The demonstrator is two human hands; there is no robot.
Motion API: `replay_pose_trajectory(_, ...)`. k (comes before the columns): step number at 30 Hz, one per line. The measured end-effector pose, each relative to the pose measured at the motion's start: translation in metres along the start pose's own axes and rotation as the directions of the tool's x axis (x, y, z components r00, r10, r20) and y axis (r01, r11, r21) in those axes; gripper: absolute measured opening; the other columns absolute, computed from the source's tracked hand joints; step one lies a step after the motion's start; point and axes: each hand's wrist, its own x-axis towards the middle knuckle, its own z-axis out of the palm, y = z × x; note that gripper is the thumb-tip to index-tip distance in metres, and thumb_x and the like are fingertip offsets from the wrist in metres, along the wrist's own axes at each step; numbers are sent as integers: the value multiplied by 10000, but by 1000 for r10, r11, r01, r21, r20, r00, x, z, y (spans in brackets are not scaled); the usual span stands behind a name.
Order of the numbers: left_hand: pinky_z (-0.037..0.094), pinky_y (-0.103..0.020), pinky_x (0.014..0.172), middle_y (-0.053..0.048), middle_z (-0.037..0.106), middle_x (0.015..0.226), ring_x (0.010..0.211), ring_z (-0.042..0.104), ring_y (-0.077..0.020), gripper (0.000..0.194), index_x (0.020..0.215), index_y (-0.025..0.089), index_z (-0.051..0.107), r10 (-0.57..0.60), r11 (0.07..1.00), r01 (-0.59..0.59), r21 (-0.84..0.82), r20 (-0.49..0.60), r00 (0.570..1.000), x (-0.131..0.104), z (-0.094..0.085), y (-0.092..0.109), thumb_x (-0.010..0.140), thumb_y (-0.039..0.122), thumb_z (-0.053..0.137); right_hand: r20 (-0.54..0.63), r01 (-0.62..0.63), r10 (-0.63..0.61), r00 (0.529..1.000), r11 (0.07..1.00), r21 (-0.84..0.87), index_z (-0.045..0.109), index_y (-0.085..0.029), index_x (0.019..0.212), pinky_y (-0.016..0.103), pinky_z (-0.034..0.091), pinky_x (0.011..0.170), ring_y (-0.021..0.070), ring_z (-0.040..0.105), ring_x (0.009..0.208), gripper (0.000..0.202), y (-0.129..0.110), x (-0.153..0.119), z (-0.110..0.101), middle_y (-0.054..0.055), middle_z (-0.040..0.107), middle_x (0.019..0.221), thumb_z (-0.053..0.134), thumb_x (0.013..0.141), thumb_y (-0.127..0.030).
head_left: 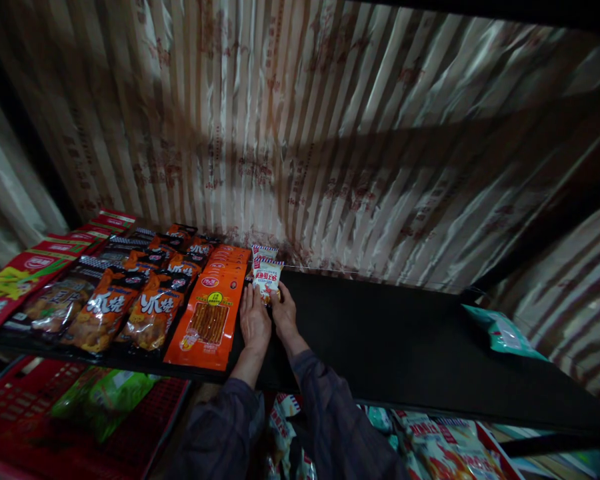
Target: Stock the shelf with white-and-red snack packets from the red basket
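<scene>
Pleated, printed sheeting (pixel 260 133) behind a black shelf (pixel 390 340), a person's left hand (pixel 256 323) and right hand (pixel 285 313) grasping 1 white snack bag (pixel 267 276) between them, just left of the frame's centre, orange snack-stick packets (pixel 209 323) beside it, teal bag (pixel 509 335) at right.

Just beyond your left hand (pixel 255 323) and right hand (pixel 285 312), the white snack packet (pixel 267 277) sits with its lower end between your fingertips. You see red lettering on its front and a dark-striped top edge pointing away from you. A similar packet (pixel 265 251) shows directly behind, partly covered.
</scene>
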Motion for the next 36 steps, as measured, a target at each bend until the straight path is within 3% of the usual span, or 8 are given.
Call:
replay_pose_trajectory(10, 254, -446, 1096, -150, 354, 1440, 1356, 273, -257, 481, 1336, 134, 430, 13, 994, -21, 107, 69, 998, -1, -2, 4, 862, 127, 344, -1, 59, -60, 998, 980, -190, 625, -219, 1114, 326, 461, 796, 202, 624, 838, 451, -12, -1, 4, 50, 694, 987, 573, 721, -432)
replay_pose_trajectory(19, 257, -450, 1100, -118, 329, 1456, 1376, 216, -247, 481, 1374, 154, 371, 31, 981, -53, 186, 120, 992, -1, -3, 0, 895, 166, 329, 36, 96, -89, 995, 933, -348, 582, -201, 1174, 322, 462, 796, 210, 624, 862, 451, -17, -7, 7, 70, 685, 1017, 483, 798, -430)
replay_pose_trajectory(23, 253, -425, 1109, -107, 324, 1459, 1373, 223, -238, 479, 1376, 136, 366, 26, 973, -50, 224, 109, 994, -1, -2, -1, 900, 186, 333, 100, 127, -87, 991, 839, -530, 520, -144, 1243, 335, 455, 821, 221, 615, 913, 469, -24, -8, 7, 121, 655, 1074, 403, 851, -372)
replay_pose_trajectory(28, 253, -405, 1112, -113, 332, 1454, 1369, 231, -241, 477, 1370, 115, 375, 35, 962, -64, 264, 114, 993, -1, -2, -1, 901, 192, 334, 65, 126, -116, 991, 659, -742, 549, -121, 1218, 351, 406, 906, 246, 558, 1024, 440, -27, -8, 7, 157, 622, 1092, 383, 871, -334)
replay_pose_trajectory(36, 267, -436, 1101, -112, 329, 1454, 1371, 223, -249, 488, 1372, 143, 378, 37, 956, -77, 284, 142, 989, -1, -2, -2, 885, 150, 358, 63, 126, -118, 991, 664, -737, 530, -149, 1242, 336, 408, 891, 230, 557, 992, 430, -18, -3, 7, 132, 620, 1083, 410, 864, -318)
